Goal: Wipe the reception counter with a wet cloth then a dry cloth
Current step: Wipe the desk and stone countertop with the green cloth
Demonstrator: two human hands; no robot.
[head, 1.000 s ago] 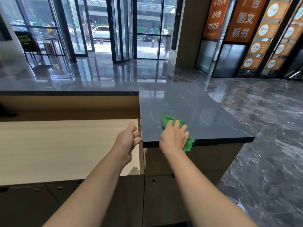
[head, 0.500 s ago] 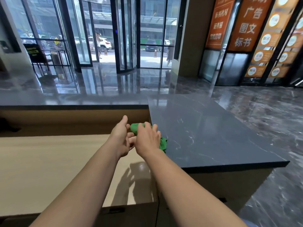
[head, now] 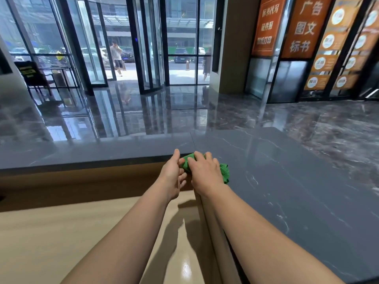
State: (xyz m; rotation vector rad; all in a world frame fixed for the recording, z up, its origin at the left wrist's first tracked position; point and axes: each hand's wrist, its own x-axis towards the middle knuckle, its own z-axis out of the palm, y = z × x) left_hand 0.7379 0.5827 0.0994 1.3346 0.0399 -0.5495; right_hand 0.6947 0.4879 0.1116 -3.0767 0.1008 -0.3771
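Fingers point(head: 180, 177) of the left hand point(head: 171, 177) hang loose, gripping nothing, thumb just touching the cloth point(head: 224, 172).

The right hand point(head: 205, 173) presses flat over it, fingers curled onto the bunched cloth at the counter's point(head: 287, 181) inner corner, by its near edge. One cloth, green, two hands; no second cloth shows. It looks soft, light and limp, probably damp; best gathered under the palm.

A building lobby: dark stone reception counter point(head: 287, 181), polished marble floor point(head: 307, 119), glass revolving door point(head: 151, 48), orange signboards point(head: 303, 27).
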